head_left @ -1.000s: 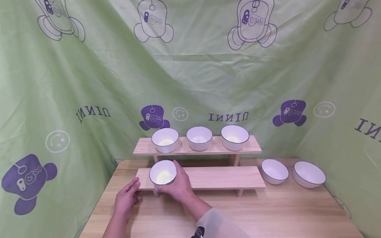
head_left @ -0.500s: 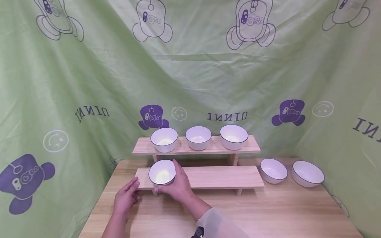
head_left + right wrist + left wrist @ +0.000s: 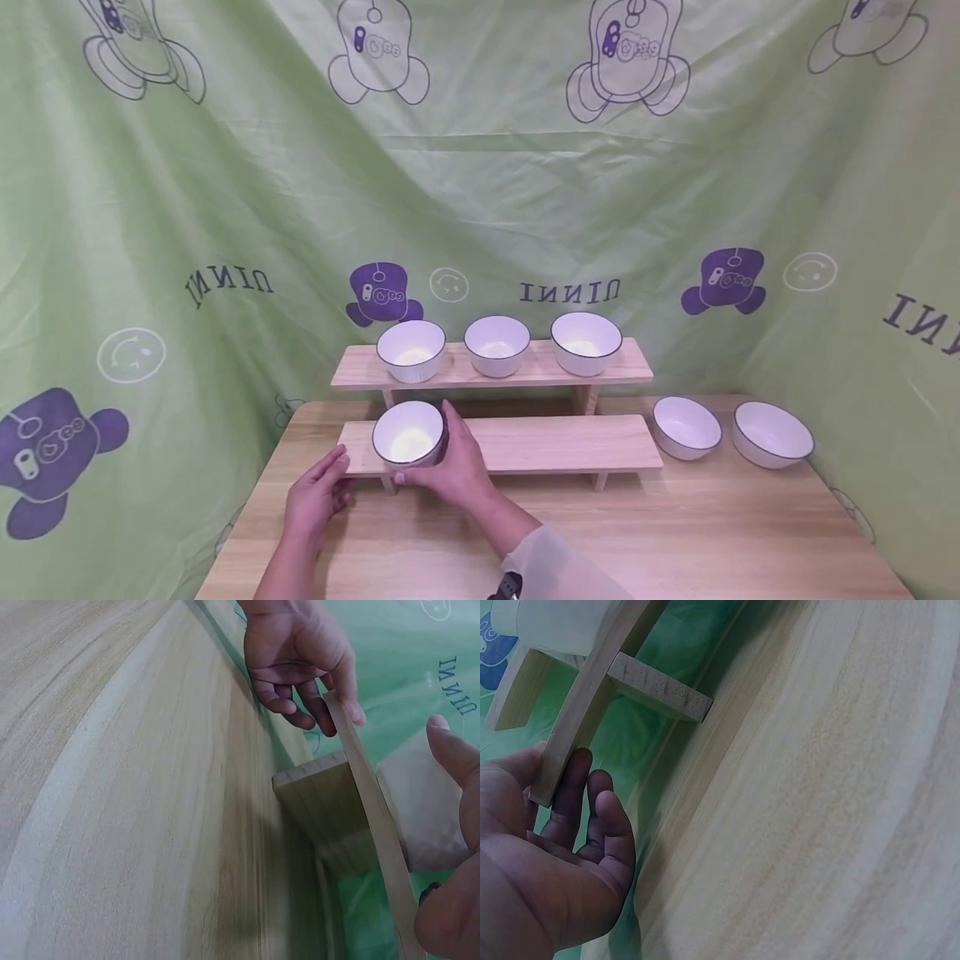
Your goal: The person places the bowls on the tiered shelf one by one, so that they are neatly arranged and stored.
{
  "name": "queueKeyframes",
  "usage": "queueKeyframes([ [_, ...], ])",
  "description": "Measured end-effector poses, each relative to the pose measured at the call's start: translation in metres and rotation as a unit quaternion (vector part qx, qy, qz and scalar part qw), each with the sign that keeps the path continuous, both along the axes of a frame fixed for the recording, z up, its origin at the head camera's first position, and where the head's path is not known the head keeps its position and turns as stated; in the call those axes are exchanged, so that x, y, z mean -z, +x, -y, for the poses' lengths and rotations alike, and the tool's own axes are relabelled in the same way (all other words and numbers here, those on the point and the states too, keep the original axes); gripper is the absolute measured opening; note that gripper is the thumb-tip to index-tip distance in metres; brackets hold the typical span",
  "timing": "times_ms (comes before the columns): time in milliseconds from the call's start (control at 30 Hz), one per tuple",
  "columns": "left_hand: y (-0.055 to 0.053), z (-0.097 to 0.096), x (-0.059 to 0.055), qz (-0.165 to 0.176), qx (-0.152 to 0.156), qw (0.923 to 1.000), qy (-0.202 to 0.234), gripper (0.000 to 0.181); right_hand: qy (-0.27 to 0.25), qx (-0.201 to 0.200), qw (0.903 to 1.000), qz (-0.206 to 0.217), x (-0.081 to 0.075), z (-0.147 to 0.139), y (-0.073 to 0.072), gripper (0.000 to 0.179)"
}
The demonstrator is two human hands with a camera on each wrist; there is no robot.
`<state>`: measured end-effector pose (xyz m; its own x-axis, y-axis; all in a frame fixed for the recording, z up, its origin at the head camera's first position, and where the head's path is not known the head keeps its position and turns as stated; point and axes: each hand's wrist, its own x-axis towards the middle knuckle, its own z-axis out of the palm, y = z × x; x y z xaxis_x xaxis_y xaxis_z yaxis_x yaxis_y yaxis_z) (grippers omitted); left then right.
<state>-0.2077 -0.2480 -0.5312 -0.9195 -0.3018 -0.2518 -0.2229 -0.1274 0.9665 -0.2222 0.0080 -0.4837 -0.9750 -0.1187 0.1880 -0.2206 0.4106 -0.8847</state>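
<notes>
My left hand (image 3: 311,500) pinches the left end of the low wooden shelf (image 3: 562,442). In the left wrist view the board (image 3: 574,727) passes between its thumb and fingers. Near that end stands a white bowl (image 3: 407,433) with a dark rim, upright on the shelf. Around the bowl's right and front side is my right hand (image 3: 459,467), fingers and thumb spread, with a narrow dark gap between fingers and bowl. The right wrist view shows the thumb (image 3: 454,750) lifted out beside the bowl (image 3: 420,814); most other fingers are hidden there.
Behind, a higher wooden shelf (image 3: 457,377) carries three similar bowls, one of them the middle bowl (image 3: 497,346). Two more, a bowl (image 3: 686,427) and a wider bowl (image 3: 772,433), stand on the table (image 3: 600,542) to the right. A green printed curtain (image 3: 480,192) surrounds the table.
My right hand has loosened and drawn slightly right, away from the bowl, which stays on the shelf. My left hand keeps its place at the shelf's end. The head view has shifted slightly.
</notes>
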Motion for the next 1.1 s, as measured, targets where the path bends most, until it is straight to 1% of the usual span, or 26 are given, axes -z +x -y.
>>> queueKeyframes([
  [100, 0.0, -0.001, 0.0, 0.001, 0.0, 1.0, 0.002, 0.071, 0.008, 0.0, 1.0, 0.004, -0.001, -0.002, 0.0, 0.139],
  [233, 0.0, -0.001, -0.002, 0.003, 0.005, 1.0, 0.003, 0.07, 0.011, 0.007, 0.9999, -0.003, -0.003, -0.006, 0.003, 0.137],
  [433, 0.0, 0.001, -0.003, 0.002, 0.007, 1.0, 0.004, 0.072, 0.001, 0.01, 0.9999, 0.003, -0.007, -0.013, 0.009, 0.134],
  [600, -0.001, 0.0, -0.002, 0.004, 0.005, 1.0, 0.007, 0.071, -0.003, 0.012, 0.9999, 0.008, -0.005, -0.023, 0.014, 0.133],
  [867, 0.0, 0.0, -0.003, 0.007, 0.005, 0.9999, 0.008, 0.072, 0.012, 0.019, 0.9997, 0.01, -0.004, -0.038, 0.02, 0.136],
  [1100, 0.001, 0.001, -0.004, 0.01, 0.009, 0.9999, 0.002, 0.072, 0.003, 0.024, 0.9997, -0.005, -0.004, -0.048, 0.024, 0.133],
])
